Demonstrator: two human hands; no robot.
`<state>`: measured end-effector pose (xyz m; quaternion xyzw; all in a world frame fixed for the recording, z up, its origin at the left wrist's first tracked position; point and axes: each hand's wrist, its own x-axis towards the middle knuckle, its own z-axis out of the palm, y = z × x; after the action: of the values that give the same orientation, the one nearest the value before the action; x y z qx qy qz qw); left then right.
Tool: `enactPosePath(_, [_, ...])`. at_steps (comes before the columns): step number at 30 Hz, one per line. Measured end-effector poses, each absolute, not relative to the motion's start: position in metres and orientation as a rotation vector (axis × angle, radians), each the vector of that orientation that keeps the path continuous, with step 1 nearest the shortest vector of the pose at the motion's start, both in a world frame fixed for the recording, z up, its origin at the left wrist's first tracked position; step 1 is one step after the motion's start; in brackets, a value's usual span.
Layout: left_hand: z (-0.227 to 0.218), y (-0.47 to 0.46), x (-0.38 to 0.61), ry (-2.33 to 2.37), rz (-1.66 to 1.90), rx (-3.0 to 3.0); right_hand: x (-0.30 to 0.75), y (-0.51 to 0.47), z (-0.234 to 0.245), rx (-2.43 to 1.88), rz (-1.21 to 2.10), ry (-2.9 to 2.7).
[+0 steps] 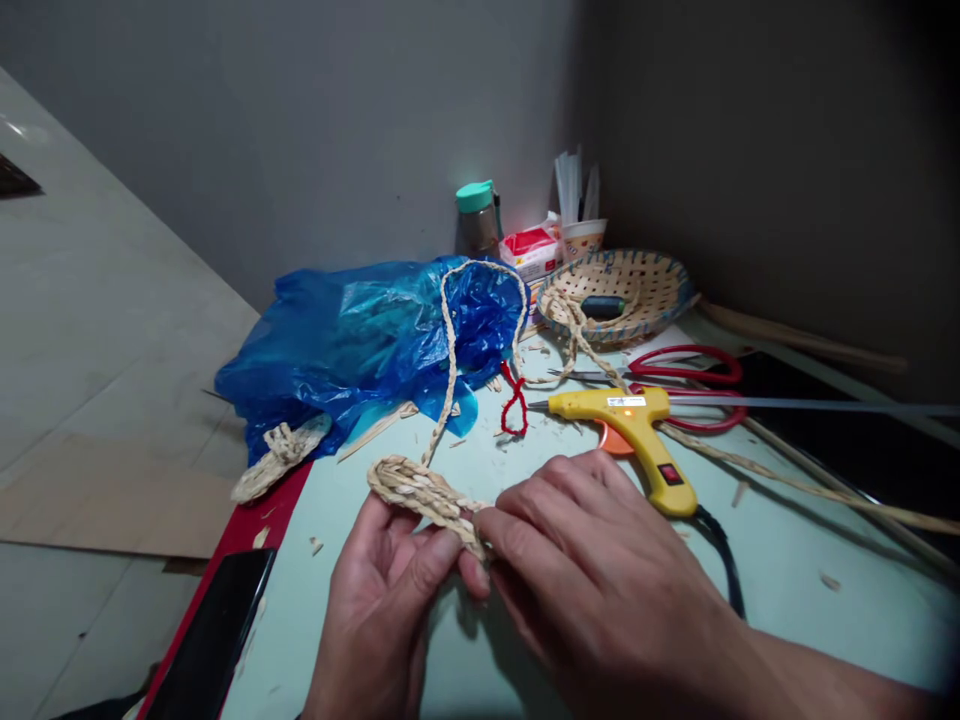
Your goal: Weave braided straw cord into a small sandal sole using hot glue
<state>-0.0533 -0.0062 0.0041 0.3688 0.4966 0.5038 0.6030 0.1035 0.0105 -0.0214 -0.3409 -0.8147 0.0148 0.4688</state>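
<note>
A flat oval coil of braided straw cord [424, 492] is held above the pale table. My left hand [397, 580] grips its near side, thumb on top and fingers beneath. My right hand [592, 560] pinches the coil's right end; its fingertips are partly hidden behind the knuckles. From the coil a length of braided cord [448, 360] loops up over the blue bag and down toward the scissors. Just beyond my right hand lies a yellow hot glue gun [611, 403] with a glue stick in its back and its switch lit.
A blue plastic bag [337, 330] fills the back left. Red-handled scissors [686, 365] lie behind the glue gun. A woven basket [652, 285] holds a dark thread spool [602, 306]. A red twisted wire [514, 410], a small woven straw piece [277, 460] and a phone [217, 630] lie around.
</note>
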Motion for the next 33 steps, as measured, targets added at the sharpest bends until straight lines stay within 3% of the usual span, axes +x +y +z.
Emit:
enactPosePath(20, [-0.005,-0.006,-0.056,1.189,1.284,0.903,0.113,0.005,-0.013,-0.902,0.247,-2.141])
enactPosePath(28, [0.005,-0.005,-0.060,1.056,1.538,0.773,0.118,0.004,-0.002,-0.907,0.320,-2.037])
enactPosePath(33, [0.008,-0.007,-0.066,0.991,1.568,0.735,0.119,0.008,-0.004,-0.746,0.226,-2.120])
